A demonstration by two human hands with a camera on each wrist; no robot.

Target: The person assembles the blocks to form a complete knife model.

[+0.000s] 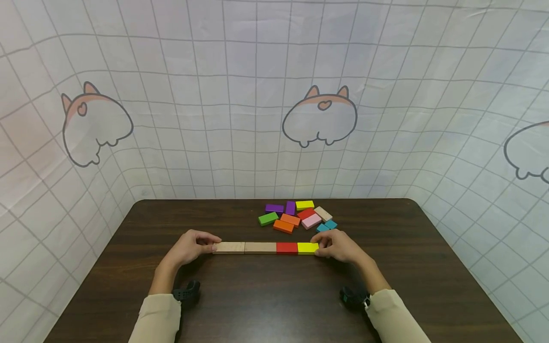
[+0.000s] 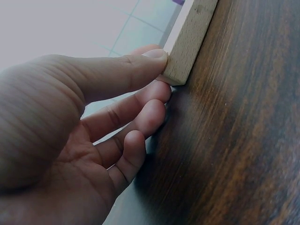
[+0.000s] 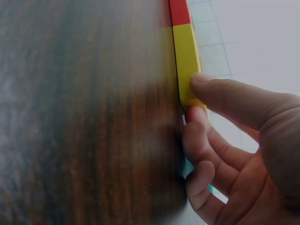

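Across the table runs a straight row of flat blocks laid end to end: a plain wooden block (image 1: 229, 247), a second plain wooden block (image 1: 260, 247), a red block (image 1: 287, 248) and a yellow block (image 1: 307, 248). My left hand (image 1: 193, 245) pinches the outer end of the left wooden block between thumb and fingers. At the opposite end, my right hand (image 1: 340, 247) holds the yellow block the same way. The left wrist view shows the thumb on the wooden block's (image 2: 190, 42) near face. In the right wrist view, the thumb presses the yellow block (image 3: 186, 61) near its end.
Behind the row lies a loose cluster of coloured blocks, among them a green block (image 1: 268, 218), an orange block (image 1: 283, 226), a pink block (image 1: 311, 221) and a purple block (image 1: 274, 208). White grid-patterned cloth (image 1: 231, 143) hangs around the dark wooden table (image 1: 266, 305).
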